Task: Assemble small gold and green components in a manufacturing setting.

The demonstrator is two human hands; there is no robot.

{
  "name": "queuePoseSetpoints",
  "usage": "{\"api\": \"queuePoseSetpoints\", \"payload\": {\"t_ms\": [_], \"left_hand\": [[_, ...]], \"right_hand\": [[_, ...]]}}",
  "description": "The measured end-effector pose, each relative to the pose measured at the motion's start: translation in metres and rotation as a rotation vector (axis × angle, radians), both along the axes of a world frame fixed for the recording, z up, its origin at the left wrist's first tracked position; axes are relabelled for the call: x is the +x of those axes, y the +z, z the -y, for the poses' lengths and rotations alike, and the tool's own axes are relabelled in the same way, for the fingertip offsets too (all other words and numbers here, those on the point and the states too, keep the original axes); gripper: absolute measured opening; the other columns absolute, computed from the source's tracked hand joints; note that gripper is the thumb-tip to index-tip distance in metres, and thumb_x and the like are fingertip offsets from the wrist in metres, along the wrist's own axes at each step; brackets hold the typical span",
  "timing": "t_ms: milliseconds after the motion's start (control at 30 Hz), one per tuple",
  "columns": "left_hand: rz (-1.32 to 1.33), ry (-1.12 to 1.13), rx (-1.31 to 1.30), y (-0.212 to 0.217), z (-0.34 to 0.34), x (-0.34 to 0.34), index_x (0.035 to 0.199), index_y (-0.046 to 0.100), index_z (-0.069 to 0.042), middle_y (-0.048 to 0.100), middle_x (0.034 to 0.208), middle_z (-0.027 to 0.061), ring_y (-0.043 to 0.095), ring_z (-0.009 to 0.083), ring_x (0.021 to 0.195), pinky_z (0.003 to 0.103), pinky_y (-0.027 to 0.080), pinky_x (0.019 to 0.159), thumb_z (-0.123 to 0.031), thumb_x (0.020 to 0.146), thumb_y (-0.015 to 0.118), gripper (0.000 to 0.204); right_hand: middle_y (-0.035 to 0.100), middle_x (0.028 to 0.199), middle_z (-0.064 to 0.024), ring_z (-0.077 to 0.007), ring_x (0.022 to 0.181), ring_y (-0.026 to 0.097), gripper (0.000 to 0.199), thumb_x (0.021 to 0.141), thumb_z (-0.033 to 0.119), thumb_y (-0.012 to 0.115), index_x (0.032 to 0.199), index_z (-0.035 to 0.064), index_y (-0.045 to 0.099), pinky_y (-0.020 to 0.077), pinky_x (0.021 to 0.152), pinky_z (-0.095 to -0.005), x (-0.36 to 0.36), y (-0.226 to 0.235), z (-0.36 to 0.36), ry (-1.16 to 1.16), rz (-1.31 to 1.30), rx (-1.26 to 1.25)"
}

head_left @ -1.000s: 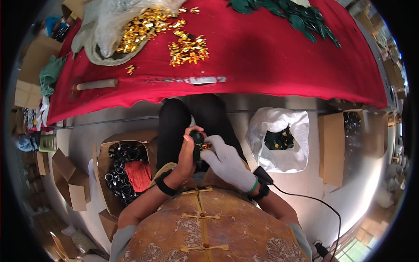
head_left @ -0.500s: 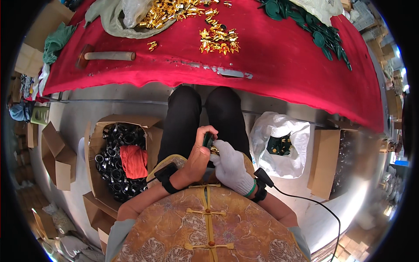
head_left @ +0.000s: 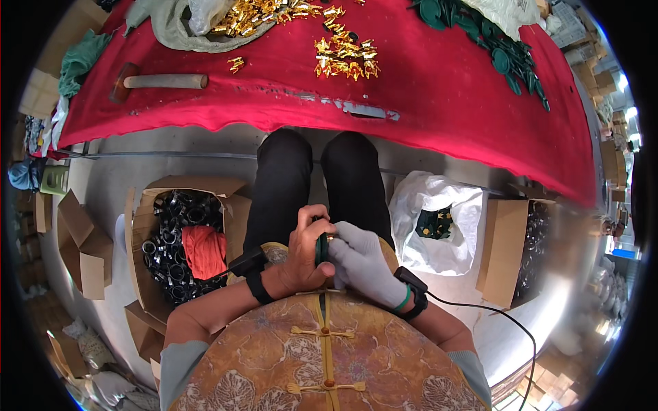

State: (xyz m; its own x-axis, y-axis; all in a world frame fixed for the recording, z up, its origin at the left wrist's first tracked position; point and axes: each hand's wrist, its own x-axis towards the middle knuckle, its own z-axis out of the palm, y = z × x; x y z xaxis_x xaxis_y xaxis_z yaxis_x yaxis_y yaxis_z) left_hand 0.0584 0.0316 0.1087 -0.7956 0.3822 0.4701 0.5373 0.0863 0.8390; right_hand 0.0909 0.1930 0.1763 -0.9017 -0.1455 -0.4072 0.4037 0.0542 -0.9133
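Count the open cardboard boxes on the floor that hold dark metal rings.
2. One open cardboard box sits left of the person's legs; another open cardboard box stands right of the white plastic bag. Others may be hidden.

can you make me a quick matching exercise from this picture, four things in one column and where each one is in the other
Things:
1. wooden mallet
2. orange cloth
3. dark green piece
4. gold ornaments

Places:
A. in the open cardboard box of black rings, at the person's left
B. between the bare left hand and the gloved right hand
C. lying near the left end of the red table
D. scattered on the table ahead of the knees

Pairs: 1-C, 2-A, 3-B, 4-D
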Motion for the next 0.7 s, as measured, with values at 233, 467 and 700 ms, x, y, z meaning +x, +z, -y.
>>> {"api": "queuePoseSetpoints", "payload": {"t_ms": [233,467,700], "left_hand": [[0.104,-0.027,-0.129,0.004,-0.01,-0.012,0.132,0.045,-0.004,0.049,0.118,0.0212,0.059,0.0325,0.098,0.042,0.053,0.08,-0.068,0.101,0.043,0.072],[0.931,-0.116,0.47,-0.02,-0.012,-0.029,0.133,0.046,-0.011,0.053,0.118,0.0109,0.057,0.0171,0.109,0.041,0.051,0.099,-0.056,0.111,0.03,0.052],[1.195,-0.179,0.786,-0.008,0.004,-0.07,0.122,0.056,-0.01,0.068,0.108,0.0152,0.068,0.029,0.101,0.045,0.053,0.094,-0.062,0.108,0.031,0.059]], "right_hand": [[0.052,0.064,0.0,-0.0079,0.044,0.046,0.03,0.105,0.026,0.057,0.085,0.0033,0.059,0.0429,0.04,-0.0261,-0.023,0.002,-0.014,-0.119,0.443,-0.502],[0.071,0.095,-0.025,-0.0406,0.084,0.072,0.024,0.096,0.016,0.067,0.115,0.0012,0.065,0.0565,0.069,-0.0428,-0.006,0.009,-0.061,-0.014,-0.338,0.609],[0.064,0.113,-0.0192,-0.0389,0.101,0.065,0.049,0.082,0.021,0.074,0.126,0.0039,0.063,0.0544,0.08,-0.0471,-0.022,0.047,-0.157,0.039,-0.508,1.406]]}}
